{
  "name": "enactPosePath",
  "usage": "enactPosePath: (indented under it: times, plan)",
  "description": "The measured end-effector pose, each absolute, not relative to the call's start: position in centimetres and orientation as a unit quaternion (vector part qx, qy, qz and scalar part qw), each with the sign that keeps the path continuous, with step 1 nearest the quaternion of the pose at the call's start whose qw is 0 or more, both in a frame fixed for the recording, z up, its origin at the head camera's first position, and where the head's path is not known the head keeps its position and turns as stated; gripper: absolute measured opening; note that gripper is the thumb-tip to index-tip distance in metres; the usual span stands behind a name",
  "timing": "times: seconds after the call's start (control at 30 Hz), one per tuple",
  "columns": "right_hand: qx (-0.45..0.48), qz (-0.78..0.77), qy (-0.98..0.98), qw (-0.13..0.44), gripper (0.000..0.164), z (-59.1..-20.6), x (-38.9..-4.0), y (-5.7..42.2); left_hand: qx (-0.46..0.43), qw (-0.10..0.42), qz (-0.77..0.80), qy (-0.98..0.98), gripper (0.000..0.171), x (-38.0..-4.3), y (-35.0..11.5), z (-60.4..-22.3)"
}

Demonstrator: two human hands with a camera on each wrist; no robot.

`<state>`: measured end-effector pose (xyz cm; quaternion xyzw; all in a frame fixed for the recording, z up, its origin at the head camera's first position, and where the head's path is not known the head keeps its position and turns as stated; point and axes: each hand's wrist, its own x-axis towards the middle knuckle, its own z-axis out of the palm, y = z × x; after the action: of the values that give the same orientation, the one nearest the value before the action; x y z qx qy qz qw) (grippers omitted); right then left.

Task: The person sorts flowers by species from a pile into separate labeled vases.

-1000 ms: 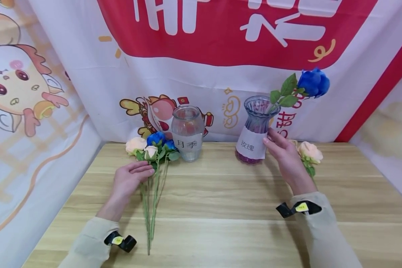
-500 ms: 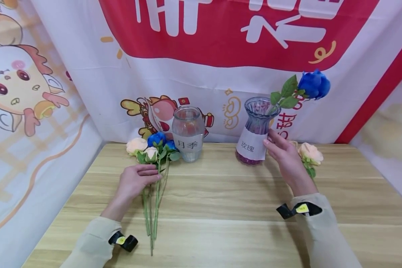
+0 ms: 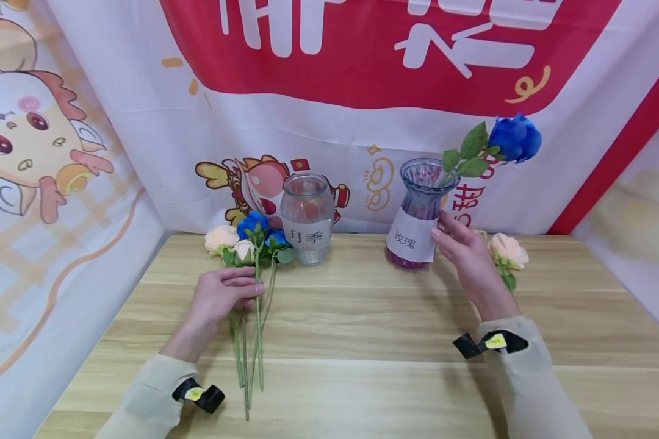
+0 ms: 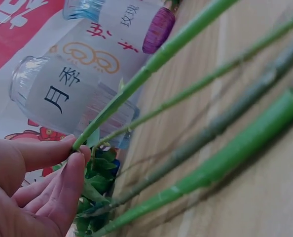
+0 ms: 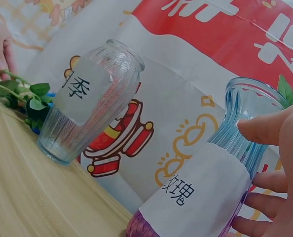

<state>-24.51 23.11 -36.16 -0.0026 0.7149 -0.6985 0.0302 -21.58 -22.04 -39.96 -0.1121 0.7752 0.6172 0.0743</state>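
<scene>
With thumb and forefinger, my left hand (image 3: 216, 296) pinches the green stem (image 4: 151, 66) of a blue rose (image 3: 252, 225), just below its leaves. That stem is slightly raised over the other flowers. Under the hand lie a pale pink flower (image 3: 221, 239), a white bud (image 3: 244, 250) and another blue flower (image 3: 276, 238). My right hand (image 3: 472, 262) holds the right side of a blue-and-purple glass vase (image 3: 412, 235), its thumb in front at the neck in the right wrist view. A blue rose (image 3: 514, 138) leans rightward out of this vase.
A clear glass vase (image 3: 307, 210) with a paper label stands beside the left flower heads. Behind my right wrist lies a pale pink flower (image 3: 507, 250). A printed cloth (image 3: 340, 140) hangs along the back edge of the wooden table (image 3: 357, 341).
My left hand has moved in from beside the flowers, taken hold of one blue rose's stem and lifted it a little. The right hand and its vase stay put.
</scene>
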Motion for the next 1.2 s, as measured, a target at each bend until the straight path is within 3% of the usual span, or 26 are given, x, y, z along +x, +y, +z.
enactPosePath:
  times: [0.77, 1.03, 1.2]
  plan:
    - [0.0, -0.694, 0.72, 0.03, 0.075, -36.1, -24.3, 23.1, -0.117, 0.032, 0.762, 0.637, 0.055, -20.9, -19.7, -37.1]
    - [-0.002, -0.699, 0.715, 0.032, 0.075, -36.0, -24.5, 23.1, -0.104, -0.004, 0.798, 0.593, 0.023, -21.1, -18.5, -36.4]
    - [-0.003, -0.702, 0.712, 0.033, 0.075, -36.1, -24.5, 23.1, -0.109, -0.032, 0.816, 0.567, 0.02, -21.4, -17.2, -35.9]
